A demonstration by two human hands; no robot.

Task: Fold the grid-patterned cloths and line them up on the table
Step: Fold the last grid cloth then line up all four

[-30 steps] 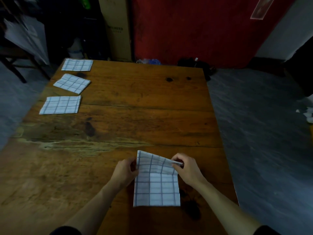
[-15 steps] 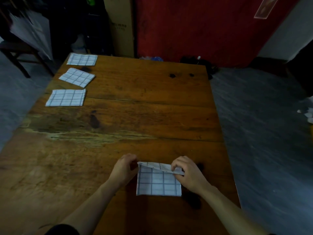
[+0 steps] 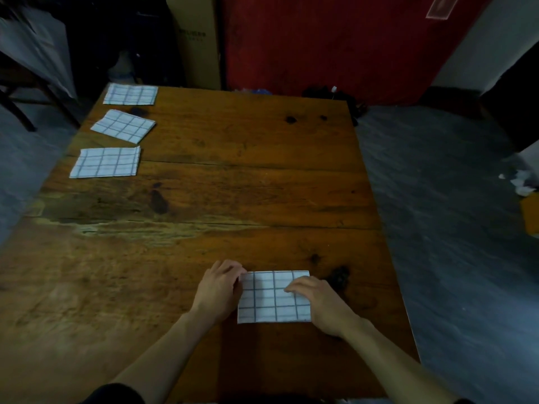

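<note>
step: flatten fold | my left hand [image 3: 220,287] touches cloth [image 3: 271,304] edge, grip unclear | right hand [image 3: 316,298] presses flat on cloth | square corners (then move it)

A second ago the cloth [image 3: 269,298] lay as a tall rectangle near the tabletop's [image 3: 233,176] near edge, its far end lifted and pinched at both corners. Half a second ago that end had been brought toward the person, leaving a raised fold along the far side. Now the cloth lies flat as a short, wide rectangle. The right hand [image 3: 319,303] has let go of the corner and rests on the cloth's right part, fingers [image 3: 294,287] straighter. The left hand [image 3: 220,287] sits at the cloth's far left corner.
</note>
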